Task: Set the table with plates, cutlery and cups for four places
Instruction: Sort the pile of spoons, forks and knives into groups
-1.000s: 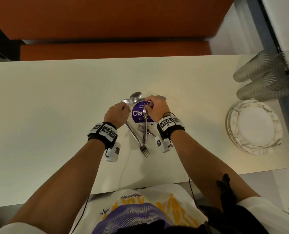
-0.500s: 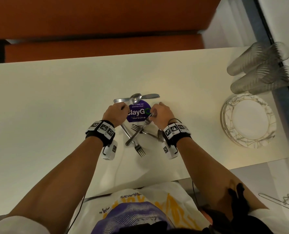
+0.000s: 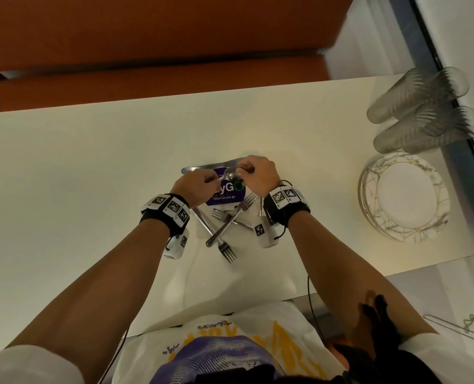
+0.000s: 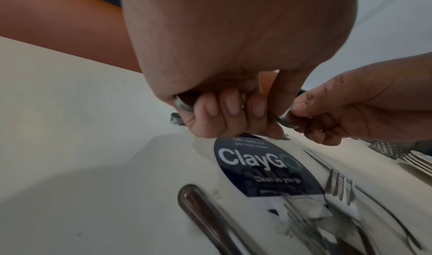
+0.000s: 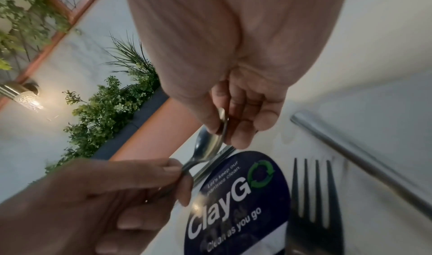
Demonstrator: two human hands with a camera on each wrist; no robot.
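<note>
A spoon (image 5: 208,148) is held between both hands just above the purple sticker (image 3: 226,194) at the middle of the table (image 3: 91,176): its neck is pinched between thumb and forefinger of the left hand (image 3: 195,189), whose remaining fingers are curled around further cutlery handles, one rounded metal end being visible at the heel of the palm in the left wrist view. The bowl end is met by the right hand (image 3: 258,176), whose curled fingers are closed on the spoon and on another thin piece of metal; which piece that is cannot be told. A knife (image 3: 202,169) lies flat on the table just beyond the hands. Below the wrists, several forks (image 3: 230,217) are left crossed in a loose heap on and beside the sticker. Well apart, at the right end of the table, the plates (image 3: 404,195) are seen in one stack, and just beyond them the cups (image 3: 421,112) are grouped together. The task is judged to be at an early stage: cutlery is being sorted, no place has yet been laid, and plates, cups and all four settings remain to be distributed.
</note>
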